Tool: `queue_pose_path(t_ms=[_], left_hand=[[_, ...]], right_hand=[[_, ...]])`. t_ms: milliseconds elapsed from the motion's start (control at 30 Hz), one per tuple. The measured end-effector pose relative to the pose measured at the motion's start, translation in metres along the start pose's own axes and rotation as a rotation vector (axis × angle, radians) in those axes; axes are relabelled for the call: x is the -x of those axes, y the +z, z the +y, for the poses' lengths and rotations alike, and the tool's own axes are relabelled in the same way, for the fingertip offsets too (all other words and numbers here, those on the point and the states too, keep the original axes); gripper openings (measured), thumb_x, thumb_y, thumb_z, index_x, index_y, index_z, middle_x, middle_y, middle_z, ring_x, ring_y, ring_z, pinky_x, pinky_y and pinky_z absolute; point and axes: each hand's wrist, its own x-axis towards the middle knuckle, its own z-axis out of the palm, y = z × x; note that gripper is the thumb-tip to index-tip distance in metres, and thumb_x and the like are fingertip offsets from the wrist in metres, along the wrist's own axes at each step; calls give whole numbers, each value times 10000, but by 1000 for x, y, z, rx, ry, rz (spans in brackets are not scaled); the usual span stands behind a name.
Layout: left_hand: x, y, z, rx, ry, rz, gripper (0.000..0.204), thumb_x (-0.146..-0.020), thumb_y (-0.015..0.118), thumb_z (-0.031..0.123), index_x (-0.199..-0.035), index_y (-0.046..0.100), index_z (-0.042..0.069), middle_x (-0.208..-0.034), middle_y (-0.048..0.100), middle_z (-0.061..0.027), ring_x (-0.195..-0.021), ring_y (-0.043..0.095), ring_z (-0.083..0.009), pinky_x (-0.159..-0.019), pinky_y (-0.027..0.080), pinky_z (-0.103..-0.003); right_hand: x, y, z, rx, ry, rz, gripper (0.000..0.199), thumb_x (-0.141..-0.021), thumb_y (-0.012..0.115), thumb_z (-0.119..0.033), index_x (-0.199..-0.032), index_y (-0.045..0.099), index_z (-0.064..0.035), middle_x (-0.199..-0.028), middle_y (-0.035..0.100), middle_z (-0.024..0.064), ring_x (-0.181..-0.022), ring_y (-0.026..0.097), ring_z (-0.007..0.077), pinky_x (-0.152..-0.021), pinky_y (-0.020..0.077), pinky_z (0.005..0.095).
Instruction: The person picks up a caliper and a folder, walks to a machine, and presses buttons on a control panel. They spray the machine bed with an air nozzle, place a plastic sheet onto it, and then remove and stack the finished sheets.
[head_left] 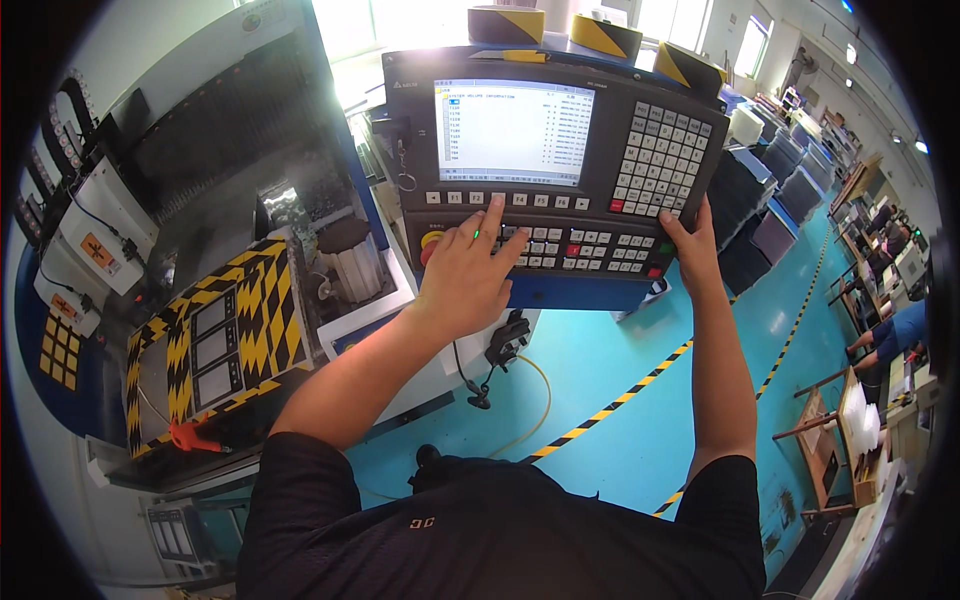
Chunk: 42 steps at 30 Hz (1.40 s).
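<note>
While touching small squarish keys with loosely spread left hand, clamps right hand around right edge of the dark, smooth, rectangular control panel.

Bright windows line the far side, and black-and-yellow lines cross a turquoise floor beside wooden furniture.

So the screen has most of the writing: a heading over a file list, one row highlighted in blue, columns of tiny digits on the right and a strip of small labels along the bottom. The control panel has a little white brand mark top left. Keys under the screen show letter-number labels, with arrows on the end ones. Keypad characters are pretty tiny. Orange labels on the machine carry dark symbols.
</note>
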Motion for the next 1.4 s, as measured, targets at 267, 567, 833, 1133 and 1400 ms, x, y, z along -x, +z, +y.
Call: queue_pose_path(t_ms=[267,567,833,1133,1400], left_hand=[[18,-13,-14,-49,-118,-44,674,-759,736,249,-1385,504,156,-1509,329,-259,-1383,303,-403,-1069,290,-517],[14,-6,-20,-123,-127,-64,817,-792,739,337,-1504,362,201,-1502,327,-295,-1449,191,-469,-1128,158,-626],[10,-10,-19,-60,-185,-128,841,-824,709,393,-1537,294,232,-1542,244,-308,-1471,104,-478,-1143,77,-643],[14,-11,-10,-35,-155,-212,849,-808,716,327,-1536,304,182,-1567,210,-284,-1483,68,-466,-1151,84,-614],[14,-12,-9,-72,-191,-216,798,-811,724,281,-1512,356,183,-1533,281,-296,-1479,110,-450,-1151,114,-617]], right_hand=[[0,-1,0,-6,-21,3,856,-838,768,-185,-1515,264,-41,-1341,545,137,-1235,533,231,-1065,406,361],[6,2,-6,-21,-2,1,841,-854,745,-166,-1523,250,-47,-1351,539,138,-1248,526,239,-1069,406,369],[21,7,-18,8,-4,47,874,-848,751,-173,-1534,224,-52,-1372,522,135,-1263,514,246,-1081,393,381],[8,11,-16,76,2,162,971,-766,839,-223,-1499,234,-23,-1306,546,179,-1173,563,259,-998,457,373],[4,33,-25,107,27,317,966,-769,817,-199,-1488,212,24,-1318,539,194,-1187,558,246,-1003,459,359]])
